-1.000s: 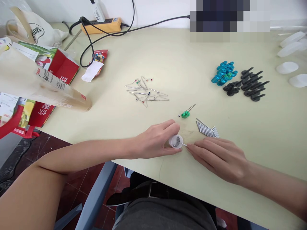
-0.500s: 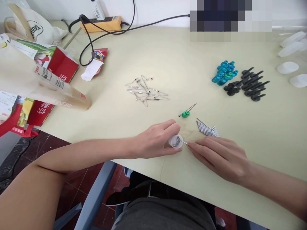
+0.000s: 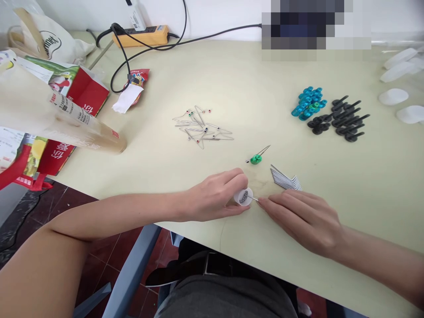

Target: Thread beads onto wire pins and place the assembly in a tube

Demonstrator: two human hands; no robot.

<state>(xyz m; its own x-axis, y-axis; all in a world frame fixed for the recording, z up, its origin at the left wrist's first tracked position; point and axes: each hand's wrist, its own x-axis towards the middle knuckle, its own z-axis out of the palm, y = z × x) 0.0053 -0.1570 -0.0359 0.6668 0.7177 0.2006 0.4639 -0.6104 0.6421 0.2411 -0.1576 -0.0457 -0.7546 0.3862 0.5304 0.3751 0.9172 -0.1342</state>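
Pale table (image 3: 165, 165) bears red Chinese-lettered packaging (image 3: 94, 90); hands (image 3: 217, 195) (image 3: 304, 218) grip a white cup (image 3: 247, 204) (left) and metal rod (image 3: 253, 199) (right).

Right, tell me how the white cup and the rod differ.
The white cup is broad, the rod slender and silvery. The left hand holds the cup; the right hand holds the rod. The cup contains small metallic pieces; the rod points toward them. Both are handheld.

One cup (image 3: 237, 198), one power strip (image 3: 149, 38)
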